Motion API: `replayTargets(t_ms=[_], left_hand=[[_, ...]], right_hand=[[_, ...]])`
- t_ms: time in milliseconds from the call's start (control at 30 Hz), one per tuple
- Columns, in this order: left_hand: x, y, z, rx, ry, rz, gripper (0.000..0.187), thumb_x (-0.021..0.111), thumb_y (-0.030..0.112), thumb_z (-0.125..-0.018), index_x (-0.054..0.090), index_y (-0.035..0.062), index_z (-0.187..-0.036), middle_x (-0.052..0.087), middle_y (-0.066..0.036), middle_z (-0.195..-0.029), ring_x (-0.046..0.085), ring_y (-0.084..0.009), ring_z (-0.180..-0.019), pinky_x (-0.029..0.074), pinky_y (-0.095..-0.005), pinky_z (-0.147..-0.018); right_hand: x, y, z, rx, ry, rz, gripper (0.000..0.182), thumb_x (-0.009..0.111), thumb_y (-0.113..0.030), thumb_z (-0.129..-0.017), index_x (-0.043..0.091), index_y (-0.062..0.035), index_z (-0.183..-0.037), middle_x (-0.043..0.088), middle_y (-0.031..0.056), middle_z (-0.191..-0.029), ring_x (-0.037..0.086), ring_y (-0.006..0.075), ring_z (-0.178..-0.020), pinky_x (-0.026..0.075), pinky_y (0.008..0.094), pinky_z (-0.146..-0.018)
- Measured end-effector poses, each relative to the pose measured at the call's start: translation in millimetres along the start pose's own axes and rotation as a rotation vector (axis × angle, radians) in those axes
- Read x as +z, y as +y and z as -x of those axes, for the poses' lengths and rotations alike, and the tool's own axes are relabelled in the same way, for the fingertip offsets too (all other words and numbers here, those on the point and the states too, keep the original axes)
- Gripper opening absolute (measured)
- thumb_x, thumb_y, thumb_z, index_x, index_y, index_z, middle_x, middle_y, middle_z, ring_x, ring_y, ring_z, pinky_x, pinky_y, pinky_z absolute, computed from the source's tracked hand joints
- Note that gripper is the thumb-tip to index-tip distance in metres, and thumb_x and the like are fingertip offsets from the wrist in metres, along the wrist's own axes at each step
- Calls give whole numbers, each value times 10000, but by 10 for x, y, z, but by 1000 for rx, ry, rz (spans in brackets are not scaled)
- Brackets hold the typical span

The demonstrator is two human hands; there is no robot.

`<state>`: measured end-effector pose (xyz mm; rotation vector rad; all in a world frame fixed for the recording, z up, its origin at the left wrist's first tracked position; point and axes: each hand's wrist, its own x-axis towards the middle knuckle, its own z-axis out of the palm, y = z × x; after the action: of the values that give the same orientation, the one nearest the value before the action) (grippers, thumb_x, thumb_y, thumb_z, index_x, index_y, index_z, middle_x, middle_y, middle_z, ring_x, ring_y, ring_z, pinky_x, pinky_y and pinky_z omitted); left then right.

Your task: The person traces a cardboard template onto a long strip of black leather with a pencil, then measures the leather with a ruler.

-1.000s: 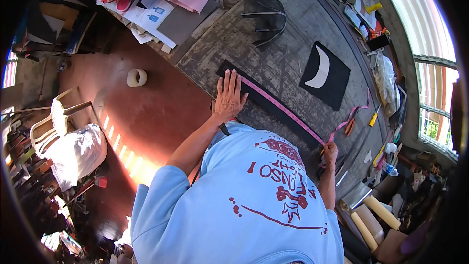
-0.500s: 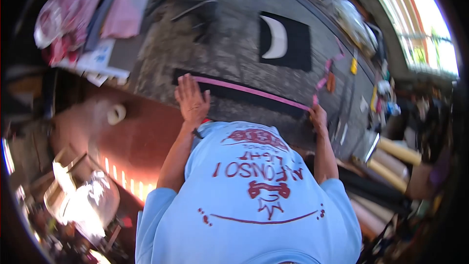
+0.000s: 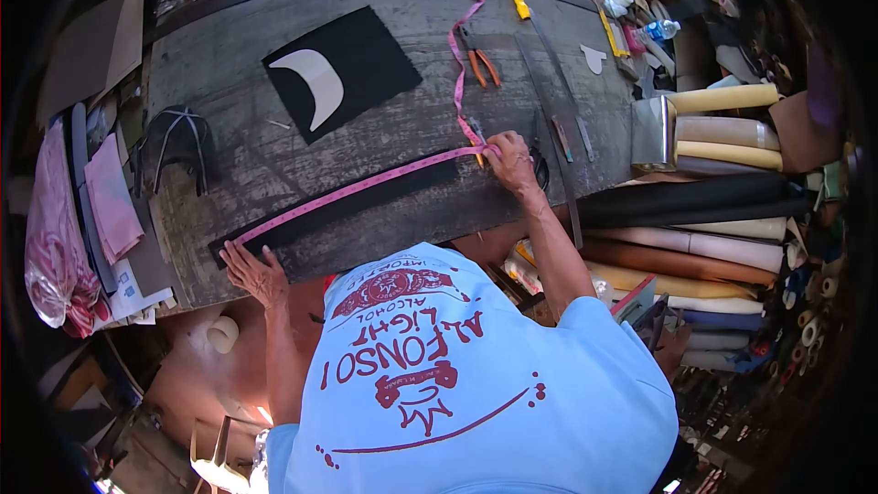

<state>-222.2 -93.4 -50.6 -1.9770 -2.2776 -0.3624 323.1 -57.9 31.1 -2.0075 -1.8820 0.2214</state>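
A pink tape measure point(image 3: 357, 187) is stretched along a narrow black strip of material point(image 3: 366, 201) near the table's front edge. My left hand point(image 3: 258, 276) lies with fingers outstretched at the strip's left end, by the end of the tape. My right hand point(image 3: 510, 163) is closed on the tape just past the strip's right end. The tape's loose part winds away up the table. Close to my right hand, an orange-handled tool is partly covered. Farther up, a white crescent-shaped piece point(image 3: 315, 82) rests on a black square of material point(image 3: 375, 59).
Orange-handled pliers point(image 3: 483, 69), a yellow-handled tool point(image 3: 519, 5) and long metal rulers point(image 3: 558, 82) lie on the dark worktable point(image 3: 219, 46). Rolls of material point(image 3: 704, 247) are stacked at the right. Pink plastic-wrapped material point(image 3: 64, 229) sits at the left edge.
The view has turned, so the strip and tape now slant up to the right. My left hand stays by the strip's left end; my right hand still holds the tape, now past the strip's right end.
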Motion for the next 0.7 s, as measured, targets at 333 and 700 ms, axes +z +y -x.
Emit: replayTargets(t_ms=[333, 700], left_hand=[[90, 2, 32, -12, -39, -140, 625, 497, 318, -1014, 303, 32, -1535, 264, -144, -1609, 225, -328, -1498, 236, -522, -1161], [-156, 59, -132, -108, -255, -158, 616, 575, 317, -958, 405, 29, -1476, 343, -144, -1569, 269, -325, -1482, 244, -532, -1152]], right_hand=[[-552, 1925, 779, 537, 115, 88, 195, 676, -155, -865, 666, -8, -994, 661, 177, -898, 668, 335, -864, 528, 433, -793], [-431, 2330, 93, 453, 13, 21, 367, 782, -204, -793, 647, -33, -1089, 648, 150, -966, 629, 319, -956, 501, 410, -851]])
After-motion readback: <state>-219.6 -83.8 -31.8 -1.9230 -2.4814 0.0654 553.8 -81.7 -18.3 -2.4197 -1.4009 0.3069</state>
